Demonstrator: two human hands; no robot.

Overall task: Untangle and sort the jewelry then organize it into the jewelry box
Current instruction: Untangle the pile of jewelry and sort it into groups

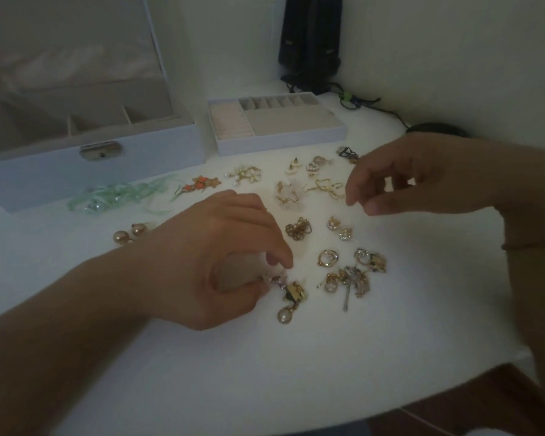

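Several small groups of gold jewelry lie spread on the white table (296, 357). My left hand (221, 256) pinches the top of a pearl drop earring (288, 297) between thumb and forefinger at the near middle. My right hand (422, 180) hovers above the pieces at the right with loosely curled fingers and holds nothing. A tangled gold cluster (348, 281) lies to the right of the earring. The white jewelry box (85, 158) stands with its lid up at the back left. Its removable tray (280, 138) sits beside it.
Green ribbon earrings (120, 196), orange star earrings (199, 184) and gold ball earrings (129, 234) lie at the left. Black speakers (310, 42) and cables (356, 100) stand at the back. A dark mouse (434, 129) lies at the right. The table's near edge curves off at bottom right.
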